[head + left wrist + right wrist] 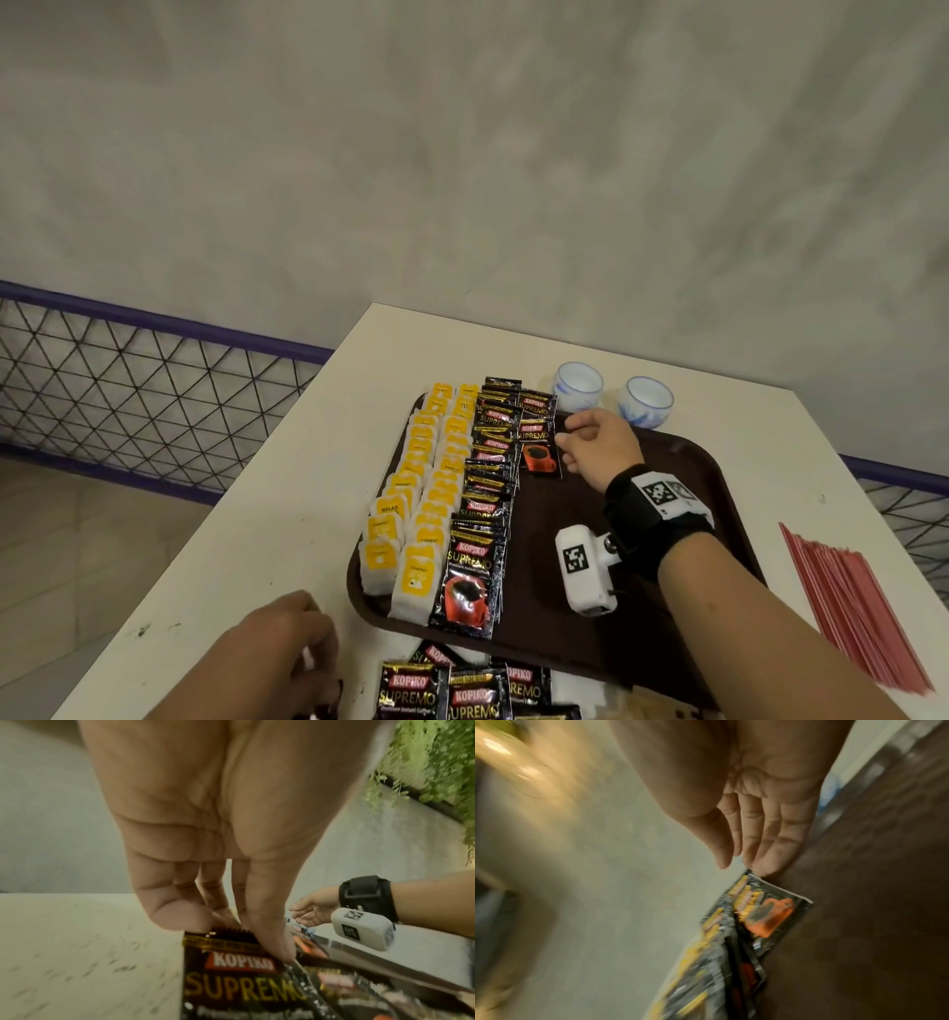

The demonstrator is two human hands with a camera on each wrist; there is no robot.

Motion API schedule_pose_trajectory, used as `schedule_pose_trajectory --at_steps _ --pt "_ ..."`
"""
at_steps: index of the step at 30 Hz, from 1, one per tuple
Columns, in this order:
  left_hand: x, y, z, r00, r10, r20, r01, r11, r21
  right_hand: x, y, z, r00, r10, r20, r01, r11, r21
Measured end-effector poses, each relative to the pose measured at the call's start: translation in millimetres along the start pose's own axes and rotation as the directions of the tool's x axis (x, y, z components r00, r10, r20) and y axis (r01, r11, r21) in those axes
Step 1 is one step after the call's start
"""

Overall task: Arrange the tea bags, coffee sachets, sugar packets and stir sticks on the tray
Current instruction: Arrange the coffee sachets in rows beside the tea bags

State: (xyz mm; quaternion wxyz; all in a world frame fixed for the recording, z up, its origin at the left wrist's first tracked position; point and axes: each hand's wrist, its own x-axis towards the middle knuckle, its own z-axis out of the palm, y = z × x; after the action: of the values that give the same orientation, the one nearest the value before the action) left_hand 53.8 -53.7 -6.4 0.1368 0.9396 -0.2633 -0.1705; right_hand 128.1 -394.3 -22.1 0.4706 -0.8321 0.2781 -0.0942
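Observation:
A brown tray (pixel 711 462) holds two rows of yellow tea bags (pixel 416 493) along its left side. Beside them runs a column of black coffee sachets (pixel 488 493). Two more sachets start a second column at the far end. My right hand (pixel 565 442) (pixel 741 862) has straight fingers, their tips touching the edge of the nearer sachet (pixel 538 452) (pixel 770 914) of that pair. My left hand (pixel 308 652) (pixel 239 935) pinches the top edge of a loose coffee sachet (pixel 231 973) from the pile (pixel 462 691) at the table's front edge. Red stir sticks (pixel 852 606) lie right of the tray.
Two white-and-blue cups (pixel 577 385) (pixel 646 401) stand behind the tray's far edge. The tray's middle and right are bare brown surface. A mesh fence with a purple rail (pixel 154 370) runs behind the white table (pixel 287 488); a grey wall is beyond.

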Motion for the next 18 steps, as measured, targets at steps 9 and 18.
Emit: schedule_pose_trajectory --at_steps 9,18 --pt "-14.0 45.4 -27.8 0.923 0.183 -0.339 -0.319 0.856 -0.406 -174.0 -27.4 -19.8 0.713 -0.319 0.624 0.291 0.945 0.15" --pt "-8.1 68.6 -13.2 0.897 0.168 -0.409 -0.389 0.74 -0.549 -206.0 -16.9 -30.0 0.769 -0.301 0.564 0.153 0.943 0.295"
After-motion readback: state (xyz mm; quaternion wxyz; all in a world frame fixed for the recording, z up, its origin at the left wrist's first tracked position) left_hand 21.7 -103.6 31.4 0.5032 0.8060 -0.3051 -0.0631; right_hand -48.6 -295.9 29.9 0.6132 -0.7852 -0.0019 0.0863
